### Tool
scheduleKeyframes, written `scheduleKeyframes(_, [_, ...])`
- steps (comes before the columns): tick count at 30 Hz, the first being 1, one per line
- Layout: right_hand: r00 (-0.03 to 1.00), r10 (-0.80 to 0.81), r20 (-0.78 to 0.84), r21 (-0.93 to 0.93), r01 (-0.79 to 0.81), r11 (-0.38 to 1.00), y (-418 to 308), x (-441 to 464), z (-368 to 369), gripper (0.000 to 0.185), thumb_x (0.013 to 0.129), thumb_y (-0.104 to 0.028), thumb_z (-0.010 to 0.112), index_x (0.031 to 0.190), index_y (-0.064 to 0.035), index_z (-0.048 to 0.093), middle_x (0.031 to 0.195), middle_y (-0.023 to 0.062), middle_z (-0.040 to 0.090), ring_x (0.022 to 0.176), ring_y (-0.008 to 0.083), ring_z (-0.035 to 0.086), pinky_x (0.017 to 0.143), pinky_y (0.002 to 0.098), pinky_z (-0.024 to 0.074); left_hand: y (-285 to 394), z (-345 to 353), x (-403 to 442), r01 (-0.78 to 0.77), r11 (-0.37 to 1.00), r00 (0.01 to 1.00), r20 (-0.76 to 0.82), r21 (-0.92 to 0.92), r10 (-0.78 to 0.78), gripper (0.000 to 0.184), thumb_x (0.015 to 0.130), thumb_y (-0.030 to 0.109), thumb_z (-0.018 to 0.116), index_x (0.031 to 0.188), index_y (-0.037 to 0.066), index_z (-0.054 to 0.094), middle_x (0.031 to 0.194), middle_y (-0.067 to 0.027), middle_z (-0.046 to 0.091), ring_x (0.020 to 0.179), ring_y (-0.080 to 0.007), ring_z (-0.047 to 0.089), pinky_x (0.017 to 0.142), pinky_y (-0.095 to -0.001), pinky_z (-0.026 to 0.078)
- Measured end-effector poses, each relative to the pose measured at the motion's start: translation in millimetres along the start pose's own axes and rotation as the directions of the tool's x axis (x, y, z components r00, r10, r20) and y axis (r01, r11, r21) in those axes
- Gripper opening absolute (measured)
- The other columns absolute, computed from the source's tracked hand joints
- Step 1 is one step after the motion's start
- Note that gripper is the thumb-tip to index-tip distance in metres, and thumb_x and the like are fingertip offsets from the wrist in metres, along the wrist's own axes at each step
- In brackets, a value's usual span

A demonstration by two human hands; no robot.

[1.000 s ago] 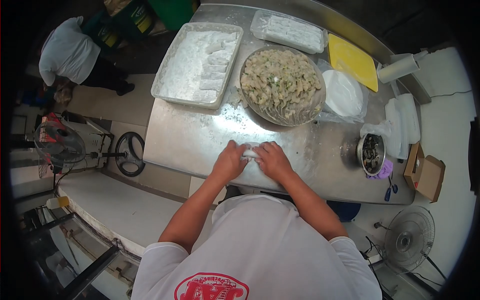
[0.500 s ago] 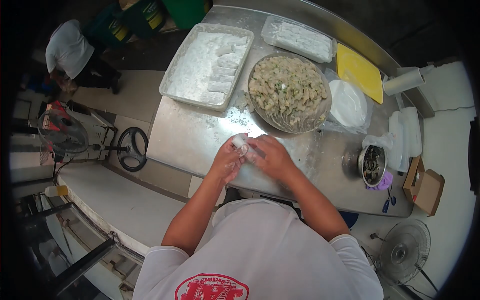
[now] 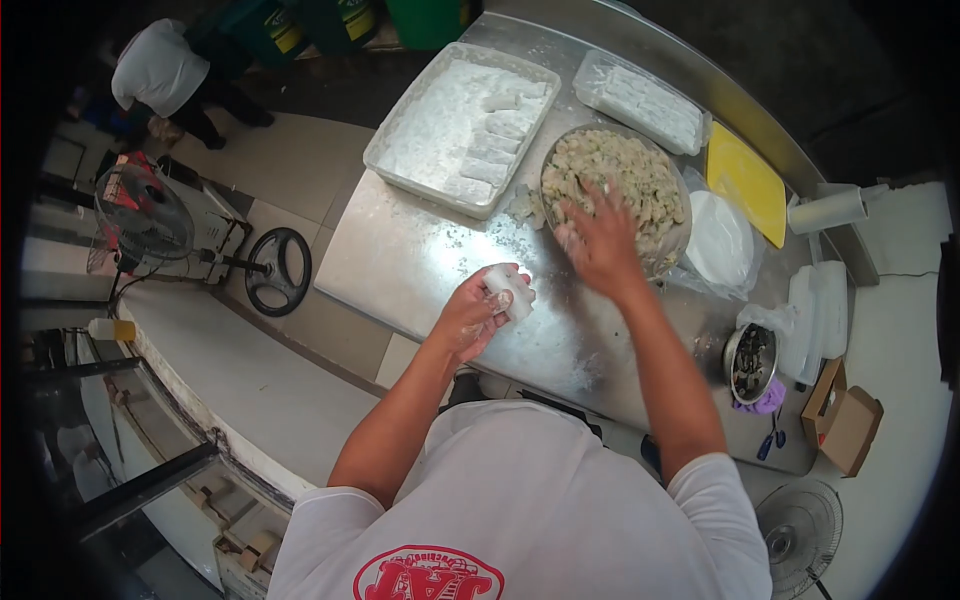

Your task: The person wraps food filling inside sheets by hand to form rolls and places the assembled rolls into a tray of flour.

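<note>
My left hand (image 3: 476,318) is curled around a white, tube-shaped piece (image 3: 512,288) above the front of the steel table. The piece looks dusted with white powder, and my fingers partly cover it. Over the large metal bowl (image 3: 683,245), my right hand (image 3: 605,240) has its fingers spread, with the tips at the pale chopped filling flecked with green (image 3: 610,160). Whether the fingertips have sunk into the filling cannot be told. Beyond my left hand is a plastic tub (image 3: 378,150) of white powder (image 3: 450,110), with several powdered rolls (image 3: 492,150) along its right side.
A second tub of powdered rolls (image 3: 640,100) stands at the back beside a yellow board (image 3: 745,180). White round sheets in plastic (image 3: 718,240) lie right of the bowl. Farther right are a small bowl of dark pieces (image 3: 752,360) and a cardboard box (image 3: 850,410). Another person (image 3: 165,75) stands far left.
My right hand has left the white piece and moved up and right to the filling bowl. My left hand still holds the piece. The view has shifted slightly.
</note>
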State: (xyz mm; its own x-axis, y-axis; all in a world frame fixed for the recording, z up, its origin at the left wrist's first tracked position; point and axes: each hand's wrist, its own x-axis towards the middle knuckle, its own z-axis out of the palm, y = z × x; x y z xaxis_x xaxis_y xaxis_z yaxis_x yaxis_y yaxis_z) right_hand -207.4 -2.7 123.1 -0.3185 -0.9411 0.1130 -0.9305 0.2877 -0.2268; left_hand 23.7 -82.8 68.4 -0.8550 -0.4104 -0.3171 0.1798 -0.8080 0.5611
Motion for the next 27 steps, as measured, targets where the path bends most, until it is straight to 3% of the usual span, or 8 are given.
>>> scheduleKeyframes(2, [0.988,-0.069,-0.141,0.530,0.135,0.837,-24.0,-21.8,14.6,0.043,0.098,-0.035,0.063,0.136,-0.0160,0.064,0.157,0.0185,0.040,0.149,0.0455,0.027,0.122,0.0545,0.0214,-2.2,-1.8,3.6,0.004,1.000,1.000,0.029,-0.012,-0.004,0.060,0.089,0.016,0.078,0.140,0.004,0.048,0.129,-0.0107,0.062,0.116,-0.0239,0.064,0.100,-0.0352,0.053])
scheduleKeyframes(6, [0.998,0.059,0.032,0.844,-0.059,0.532,-84.0,-57.6,34.8,0.047,0.102,-0.031,0.057,0.145,-0.0125,0.055,0.158,0.0204,0.035,0.149,0.0376,0.031,0.121,0.0439,0.0256,-11.4,-16.9,16.5,-0.015,0.998,0.993,0.117,-0.059,0.021,0.054,0.091,0.018,0.077,0.137,0.006,0.051,0.122,-0.0076,0.063,0.107,-0.0196,0.066,0.094,-0.0347,0.056])
scheduleKeyframes(10, [0.996,0.089,0.032,0.847,-0.074,0.526,-93.0,-86.8,36.3,0.056,0.105,-0.041,0.049,0.148,-0.0041,0.050,0.159,0.0186,0.035,0.149,0.0341,0.031,0.121,0.0410,0.0243,1.0,-10.9,19.7,-0.016,0.996,0.999,0.036,-0.092,0.019,0.044,0.094,0.016,0.073,0.132,0.006,0.052,0.118,-0.0077,0.063,0.105,-0.0208,0.067,0.092,-0.0358,0.056])
scheduleKeyframes(14, [0.982,0.138,0.132,0.803,-0.187,0.566,-86.5,-125.7,32.9,0.039,0.097,-0.019,0.065,0.133,-0.0059,0.062,0.147,0.0184,0.047,0.136,0.0330,0.048,0.112,0.0401,0.0394,44.5,-20.2,41.5,-0.123,0.988,0.992,-0.031,-0.093,0.121,0.043,0.092,0.005,0.068,0.129,0.011,0.048,0.109,-0.0090,0.063,0.084,-0.0188,0.065,0.074,-0.0347,0.058])
scheduleKeyframes(16, [0.974,0.172,0.145,0.785,-0.219,0.579,-84.6,-141.5,30.9,0.033,0.095,-0.016,0.067,0.125,-0.0038,0.067,0.142,0.0175,0.053,0.131,0.0321,0.054,0.109,0.0392,0.0434,92.0,-25.4,59.0,-0.097,0.978,0.995,0.008,0.184,0.097,0.048,0.090,0.005,0.070,0.132,0.011,0.048,0.102,-0.0079,0.064,0.075,-0.0154,0.063,0.064,-0.0298,0.054])
scheduleKeyframes(20, [0.920,0.390,0.042,0.733,-0.294,0.613,-84.9,-165.1,18.8,0.022,0.090,-0.011,0.070,0.109,-0.0007,0.071,0.122,0.0161,0.065,0.116,0.0304,0.062,0.099,0.0377,0.0490,188.2,-25.2,94.7,-0.153,0.319,0.986,0.123,0.935,0.112,0.053,0.087,0.014,0.078,0.135,0.014,0.055,0.090,-0.0056,0.065,0.071,-0.0121,0.059,0.060,-0.0278,0.050])
scheduleKeyframes(22, [0.899,0.438,0.002,0.702,-0.313,0.639,-84.3,-172.7,15.5,0.021,0.089,-0.011,0.070,0.108,-0.0007,0.071,0.117,0.0161,0.066,0.113,0.0306,0.063,0.098,0.0378,0.0494,229.6,-19.1,106.9,-0.179,-0.158,0.972,0.200,0.971,0.124,0.052,0.085,0.020,0.080,0.132,0.014,0.058,0.100,-0.0167,0.072,0.090,-0.0251,0.069,0.079,-0.0382,0.054])
scheduleKeyframes(27, [0.850,0.521,-0.070,0.635,-0.365,0.681,-86.6,-187.7,9.7,0.019,0.086,-0.008,0.071,0.104,-0.0004,0.072,0.113,0.0168,0.067,0.110,0.0317,0.065,0.096,0.0385,0.0506,270.6,-0.9,132.3,-0.216,-0.500,0.973,0.140,0.839,-0.184,0.062,0.082,0.008,0.066,0.142,0.019,0.056,0.118,-0.0191,0.070,0.110,-0.0320,0.067,0.095,-0.0420,0.052])
